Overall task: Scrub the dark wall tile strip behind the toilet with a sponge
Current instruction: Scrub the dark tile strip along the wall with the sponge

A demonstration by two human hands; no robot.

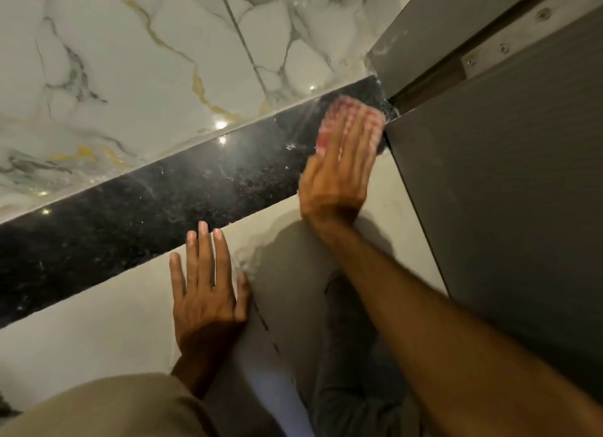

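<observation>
Dark tile strip (137, 208) running diagonally from lower left to upper right of frame. Pink sponge (350, 123), blurred, pressed flat against strip's upper-right end under right hand (336, 182), beside grey panel (505, 175). Left hand (205, 293) spread flat on pale tile (81, 338) below.

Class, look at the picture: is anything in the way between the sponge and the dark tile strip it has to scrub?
Nothing visible: the right hand presses the sponge flat against the dark strip.
</observation>
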